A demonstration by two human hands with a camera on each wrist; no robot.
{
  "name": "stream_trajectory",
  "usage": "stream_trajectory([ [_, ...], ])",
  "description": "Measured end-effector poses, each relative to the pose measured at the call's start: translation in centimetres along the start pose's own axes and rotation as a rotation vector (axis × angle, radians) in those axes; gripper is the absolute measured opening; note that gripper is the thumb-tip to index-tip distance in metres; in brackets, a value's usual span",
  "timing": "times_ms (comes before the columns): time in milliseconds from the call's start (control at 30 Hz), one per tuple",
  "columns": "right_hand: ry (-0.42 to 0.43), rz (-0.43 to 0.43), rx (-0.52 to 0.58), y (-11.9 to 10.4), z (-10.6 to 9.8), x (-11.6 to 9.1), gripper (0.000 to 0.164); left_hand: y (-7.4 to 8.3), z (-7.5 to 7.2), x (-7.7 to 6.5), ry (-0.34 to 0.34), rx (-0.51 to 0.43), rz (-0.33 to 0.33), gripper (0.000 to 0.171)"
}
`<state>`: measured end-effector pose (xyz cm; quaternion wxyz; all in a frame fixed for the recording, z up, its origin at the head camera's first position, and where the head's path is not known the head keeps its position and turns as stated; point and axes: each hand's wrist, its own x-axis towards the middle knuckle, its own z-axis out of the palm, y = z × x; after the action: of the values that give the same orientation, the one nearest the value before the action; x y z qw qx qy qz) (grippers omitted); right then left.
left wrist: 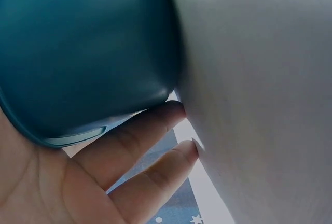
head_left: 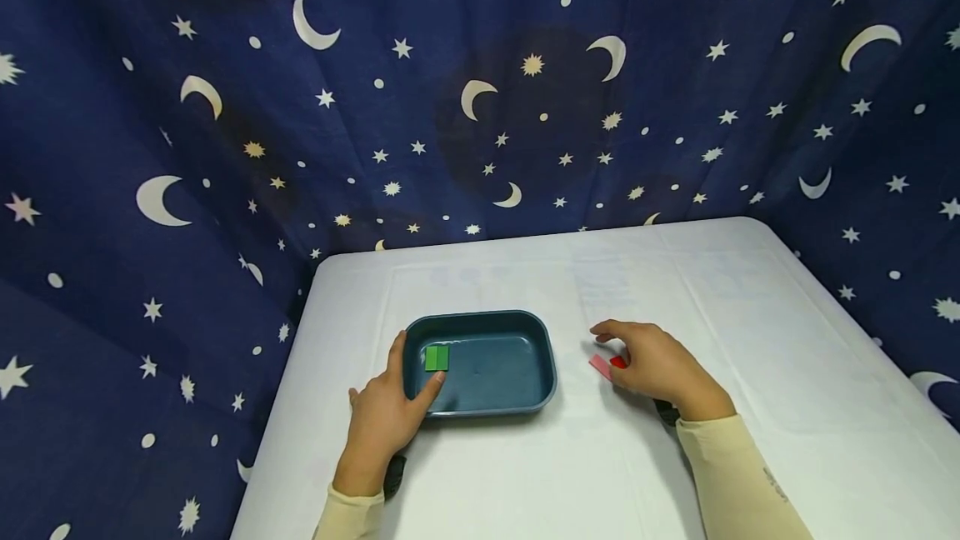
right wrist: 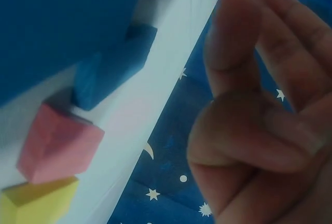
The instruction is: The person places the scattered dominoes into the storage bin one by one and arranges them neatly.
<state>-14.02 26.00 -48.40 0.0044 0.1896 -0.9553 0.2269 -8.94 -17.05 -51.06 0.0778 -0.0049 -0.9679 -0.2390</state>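
A dark teal tray stands on the white table, with green block pieces near its left end. My left hand holds the tray's left end, thumb over the near rim and fingers along the outside wall. To the right of the tray, my right hand hovers with bent fingers, thumb and index apart, nothing seen between them. Below it lie a pink block and a red block, partly hidden by the thumb. The right wrist view also shows a blue block and a yellow block.
A large blue surface fills the upper left of the right wrist view; its kind is unclear. The white table is bordered at the back and left by a dark blue curtain with moons and stars.
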Motion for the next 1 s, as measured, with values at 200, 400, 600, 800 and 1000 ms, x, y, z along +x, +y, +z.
stream_trajectory([
  [200, -0.032, -0.001, 0.012, -0.07, -0.03, -0.25, 0.059, 0.04, 0.16, 0.07, 0.006, -0.001, 0.007, 0.106],
  [400, -0.081, 0.011, 0.037, -0.36, -0.1, -0.34, 0.066, 0.03, 0.01, 0.04, 0.011, 0.007, 0.007, 0.105],
  [600, -0.108, 0.022, 0.036, -0.51, -0.13, -0.36, 0.069, -0.04, -0.08, -0.09, 0.008, 0.008, 0.007, 0.105],
  [800, -0.127, 0.031, 0.041, -0.33, 0.15, -0.38, 0.071, -0.08, -0.07, -0.1, 0.007, 0.004, 0.007, 0.105],
  [1000, -0.126, 0.034, 0.037, -0.11, 0.31, -0.43, 0.069, -0.04, -0.08, -0.06, 0.006, 0.004, 0.008, 0.105],
])
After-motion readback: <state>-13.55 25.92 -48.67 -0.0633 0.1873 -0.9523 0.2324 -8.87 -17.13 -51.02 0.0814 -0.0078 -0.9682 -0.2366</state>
